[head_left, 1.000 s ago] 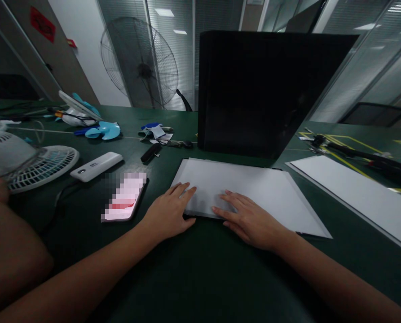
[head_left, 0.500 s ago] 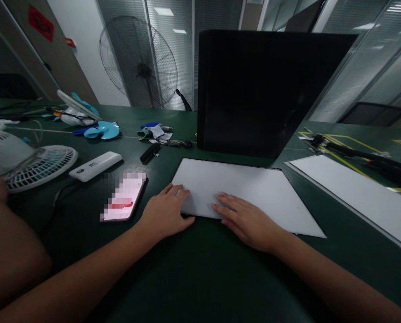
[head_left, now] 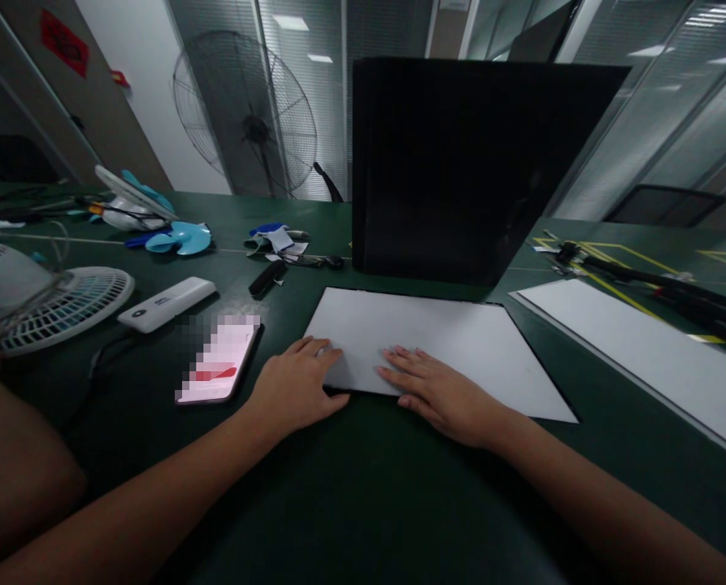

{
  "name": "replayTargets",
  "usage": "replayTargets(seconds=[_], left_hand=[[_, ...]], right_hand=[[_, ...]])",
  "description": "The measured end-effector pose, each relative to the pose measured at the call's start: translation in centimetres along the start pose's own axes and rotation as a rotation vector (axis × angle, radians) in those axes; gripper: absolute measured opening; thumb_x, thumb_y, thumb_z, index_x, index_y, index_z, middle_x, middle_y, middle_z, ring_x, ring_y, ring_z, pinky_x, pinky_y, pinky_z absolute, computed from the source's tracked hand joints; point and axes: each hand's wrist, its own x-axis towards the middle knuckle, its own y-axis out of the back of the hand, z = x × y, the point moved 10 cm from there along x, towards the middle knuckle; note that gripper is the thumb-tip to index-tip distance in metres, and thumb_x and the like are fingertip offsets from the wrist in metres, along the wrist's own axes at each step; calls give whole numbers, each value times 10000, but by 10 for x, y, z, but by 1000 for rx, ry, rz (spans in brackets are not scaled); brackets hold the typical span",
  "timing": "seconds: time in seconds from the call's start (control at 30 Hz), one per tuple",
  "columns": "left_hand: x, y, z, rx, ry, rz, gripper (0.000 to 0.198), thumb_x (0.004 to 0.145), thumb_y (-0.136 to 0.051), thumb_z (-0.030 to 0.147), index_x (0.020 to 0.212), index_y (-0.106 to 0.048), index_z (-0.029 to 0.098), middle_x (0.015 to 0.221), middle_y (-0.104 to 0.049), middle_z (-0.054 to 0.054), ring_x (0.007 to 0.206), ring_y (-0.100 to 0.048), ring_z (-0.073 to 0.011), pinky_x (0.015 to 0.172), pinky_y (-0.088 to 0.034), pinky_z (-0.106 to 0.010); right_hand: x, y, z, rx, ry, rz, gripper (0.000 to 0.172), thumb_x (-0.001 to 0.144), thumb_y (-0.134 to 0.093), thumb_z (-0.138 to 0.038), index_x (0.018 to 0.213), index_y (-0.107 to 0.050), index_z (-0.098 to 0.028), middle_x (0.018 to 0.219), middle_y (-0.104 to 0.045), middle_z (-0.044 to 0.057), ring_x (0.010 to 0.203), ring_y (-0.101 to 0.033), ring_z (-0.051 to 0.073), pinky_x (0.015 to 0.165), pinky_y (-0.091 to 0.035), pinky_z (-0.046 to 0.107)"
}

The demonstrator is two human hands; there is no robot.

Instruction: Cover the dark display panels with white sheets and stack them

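A white sheet or panel with a dark edge (head_left: 423,325) lies flat on the dark green table (head_left: 363,496). My left hand (head_left: 295,382) rests on its left front corner, fingers slightly apart, the thumb on the table by the front edge. On the front middle of the panel lies my right hand (head_left: 436,394), palm down with fingers spread. Neither hand grips anything. Left of my left hand is a phone (head_left: 222,366) with a lit, partly pixelated screen.
Behind the panel stands a large black box-like object (head_left: 478,171). White boards (head_left: 631,349) lie at the right, black rods (head_left: 673,284) beyond them. At left are a white power bank (head_left: 167,305), fan parts (head_left: 73,305) and a person's arm (head_left: 15,463).
The whole view has shifted slightly. The panel's right side has turned a little, and its dark edge shows more there. Both hands keep nearly the same pose on it.
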Motion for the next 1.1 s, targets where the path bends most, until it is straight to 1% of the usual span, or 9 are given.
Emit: replayTargets(seconds=[0.13,0.23,0.3,0.4,0.5,0.57,0.7,0.83,1.1], left_hand=[[0,2,1,7,-1,2,673,821,-614,596,1403,-590,259,1507,-550,-91,1379,-502,-364,1011,-527,-541],[0,3,1,3,-11,-8,684,821,-611,608,1406,-587,255,1496,-562,-92,1365,-520,-356,1012,-528,-541],[0,3,0,2,-13,-9,697,820,-609,621,1413,-579,255,1499,-559,-92,1364,-520,-357,1018,-523,-546],[0,2,-1,2,-13,-10,706,820,-610,623,1422,-570,256,1507,-551,-94,1362,-519,-367,1020,-519,-559],[0,1,-1,-4,-18,-8,702,823,-613,610,1421,-573,246,1499,-557,-100,1342,-537,-369,1017,-523,-554],[0,1,-1,-7,-23,-5,706,826,-613,610,1424,-571,237,1495,-559,-107,1322,-554,-371,1015,-525,-551],[0,2,0,-12,-31,-6,699,826,-610,613,1416,-575,240,1476,-574,-111,1291,-576,-373,1005,-530,-545],[-2,6,2,-13,-27,-11,657,835,-605,586,1396,-591,244,1480,-573,-103,1296,-573,-362,1000,-534,-536],[-1,3,1,-2,-26,-5,681,834,-594,612,1419,-577,265,1508,-549,-98,1366,-513,-391,1001,-525,-580]], right_hand=[[-3,16,13,102,-10,69,530,1057,-379,-457,1575,-370,-345,1640,-325,6,1508,-303,221,1238,-265,513],[-28,61,77,27,-200,372,494,1050,-373,-435,1503,-501,-284,1543,-491,55,1424,-447,234,1184,-357,505],[-66,93,137,-209,-439,552,482,1040,-368,-407,1440,-568,-228,1500,-533,88,1425,-434,247,1200,-307,510],[-140,120,221,-438,-849,600,542,1027,-345,-361,1511,-476,-154,1567,-432,156,1503,-279,260,1228,-180,508],[-205,124,272,-422,-1101,594,634,1008,-348,-401,1502,-445,-16,1559,-359,304,1497,-239,377,1169,-197,616],[-234,115,293,-369,-1235,555,684,988,-376,-466,1490,-463,-9,1531,-380,333,1461,-299,416,1113,-273,635],[-255,97,313,-269,-1387,471,656,960,-399,-543,1457,-557,-145,1428,-536,280,1289,-527,395,985,-418,570],[-255,101,312,-270,-1416,465,581,931,-440,-500,1380,-647,-194,1310,-622,277,1122,-625,395,836,-465,526],[-249,126,279,-404,-1459,577,460,865,-517,-395,1129,-775,-119,1038,-667,327,987,-665,397,712,-449,481]])
